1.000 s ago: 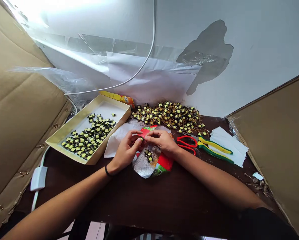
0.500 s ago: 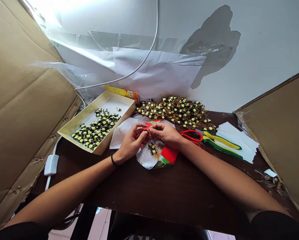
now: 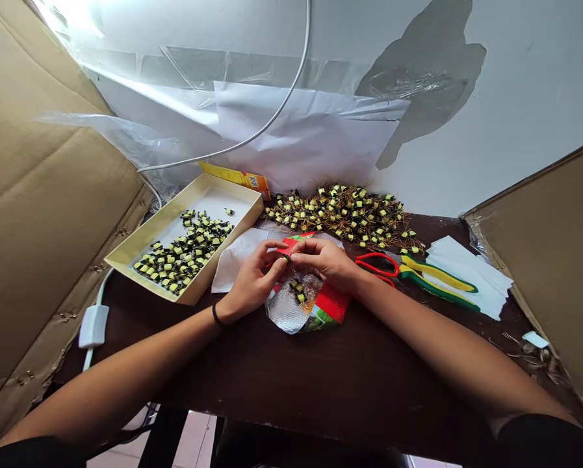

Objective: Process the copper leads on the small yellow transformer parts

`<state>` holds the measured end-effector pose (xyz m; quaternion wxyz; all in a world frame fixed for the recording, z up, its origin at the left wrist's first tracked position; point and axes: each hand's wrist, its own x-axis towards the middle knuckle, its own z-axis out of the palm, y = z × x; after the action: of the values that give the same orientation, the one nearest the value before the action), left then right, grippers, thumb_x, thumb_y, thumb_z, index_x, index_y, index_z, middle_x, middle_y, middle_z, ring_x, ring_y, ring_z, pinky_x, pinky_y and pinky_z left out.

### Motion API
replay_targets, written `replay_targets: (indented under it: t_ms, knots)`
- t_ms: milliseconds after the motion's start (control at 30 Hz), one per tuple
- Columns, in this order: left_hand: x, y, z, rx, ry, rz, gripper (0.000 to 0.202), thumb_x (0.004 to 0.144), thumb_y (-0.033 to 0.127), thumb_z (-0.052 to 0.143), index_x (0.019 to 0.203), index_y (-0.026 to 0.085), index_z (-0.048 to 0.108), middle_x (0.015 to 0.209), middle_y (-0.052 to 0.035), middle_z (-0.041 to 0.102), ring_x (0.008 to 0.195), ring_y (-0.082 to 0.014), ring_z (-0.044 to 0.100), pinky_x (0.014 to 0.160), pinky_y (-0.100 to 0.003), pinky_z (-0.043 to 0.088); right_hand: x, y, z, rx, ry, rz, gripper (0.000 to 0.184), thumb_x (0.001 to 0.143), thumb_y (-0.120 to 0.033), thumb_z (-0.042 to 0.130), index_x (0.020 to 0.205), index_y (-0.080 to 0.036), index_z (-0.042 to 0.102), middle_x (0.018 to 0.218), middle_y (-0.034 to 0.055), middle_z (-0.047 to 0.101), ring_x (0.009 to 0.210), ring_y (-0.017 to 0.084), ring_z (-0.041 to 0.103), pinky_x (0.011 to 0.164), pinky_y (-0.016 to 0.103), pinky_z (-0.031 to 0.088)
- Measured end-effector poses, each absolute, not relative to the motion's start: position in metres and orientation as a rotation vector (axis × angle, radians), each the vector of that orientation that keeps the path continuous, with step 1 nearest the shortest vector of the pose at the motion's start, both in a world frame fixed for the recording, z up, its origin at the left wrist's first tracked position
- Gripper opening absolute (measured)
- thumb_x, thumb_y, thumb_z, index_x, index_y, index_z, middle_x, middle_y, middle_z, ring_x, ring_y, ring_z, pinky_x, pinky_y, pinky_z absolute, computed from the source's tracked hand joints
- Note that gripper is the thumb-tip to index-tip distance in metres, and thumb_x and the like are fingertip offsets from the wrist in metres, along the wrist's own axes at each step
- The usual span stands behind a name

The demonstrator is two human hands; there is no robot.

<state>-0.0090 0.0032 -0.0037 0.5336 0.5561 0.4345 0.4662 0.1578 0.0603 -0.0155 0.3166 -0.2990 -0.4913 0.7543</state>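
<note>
Between my two hands is a small black-and-yellow wire-wound coil (image 3: 286,258), mostly covered by fingertips. My left hand (image 3: 259,273) pinches it between thumb and forefinger. From the other side, my right hand (image 3: 323,260) closes its thumb and forefinger at the coil's edge; any fine wire there is too small to see. Below the fingers lies an opened foil packet (image 3: 287,314), silver inside with red and green print. Several similar coils (image 3: 297,291) and some copper-coloured wire bits rest on it.
A shallow cream box (image 3: 192,296) at left holds many coils without long wires. Behind my hands is a heap of coils with long copper wires (image 3: 340,211). Red-handled scissors (image 3: 379,265), green-and-yellow pliers (image 3: 437,281) and white paper (image 3: 491,279) lie right. Cardboard walls (image 3: 544,240) flank the table.
The view has shifted slightly. Both hands stay together over the foil packet, still pinching the coil, with only slight finger movement.
</note>
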Motion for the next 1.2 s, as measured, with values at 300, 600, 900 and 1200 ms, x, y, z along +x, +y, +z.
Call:
replay_targets:
  t_ms: [300, 600, 900, 1200]
  knots:
    - [-0.0098, 0.0051, 0.0003, 1.261, 1.072, 1.086, 0.041, 0.080, 0.045, 0.067, 0.106, 0.018, 0.049, 0.077, -0.0012, 0.066, 0.067, -0.0130, 0.061, 0.059, -0.023, 0.049, 0.1553, 0.0617, -0.0083, -0.846, -1.230, 2.023, 0.033, 0.058, -0.037, 0.083, 0.071, -0.015, 0.064, 0.061, -0.0026, 0.061, 0.054, 0.007, 0.049, 0.053, 0.022, 0.037]
    - [-0.0102, 0.0044, -0.0018, 1.328, 1.099, 1.076, 0.038, 0.083, 0.042, 0.064, 0.108, 0.017, 0.049, 0.077, -0.0023, 0.065, 0.064, -0.0118, 0.059, 0.058, -0.022, 0.047, 0.1581, 0.0616, -0.0137, -0.799, -1.247, 2.025, 0.025, 0.063, -0.031, 0.080, 0.075, -0.015, 0.065, 0.066, -0.0022, 0.063, 0.058, 0.007, 0.053, 0.056, 0.022, 0.041]
    - [-0.0070, 0.0048, -0.0017, 1.416, 1.094, 1.080, 0.035, 0.084, 0.039, 0.063, 0.105, 0.016, 0.049, 0.085, -0.0046, 0.068, 0.065, -0.0111, 0.060, 0.059, -0.023, 0.048, 0.1583, 0.0618, -0.0099, -0.784, -1.253, 2.041, 0.029, 0.059, -0.033, 0.082, 0.072, -0.015, 0.064, 0.061, -0.0037, 0.059, 0.054, 0.006, 0.050, 0.052, 0.021, 0.039]
    - [-0.0068, 0.0034, -0.0012, 1.423, 1.103, 1.077, 0.034, 0.086, 0.039, 0.060, 0.108, 0.016, 0.047, 0.084, -0.0040, 0.067, 0.065, -0.0118, 0.060, 0.059, -0.023, 0.047, 0.1584, 0.0628, -0.0075, -0.817, -1.234, 2.083, 0.029, 0.058, -0.030, 0.083, 0.074, -0.015, 0.064, 0.061, -0.0042, 0.058, 0.055, 0.007, 0.050, 0.055, 0.022, 0.040]
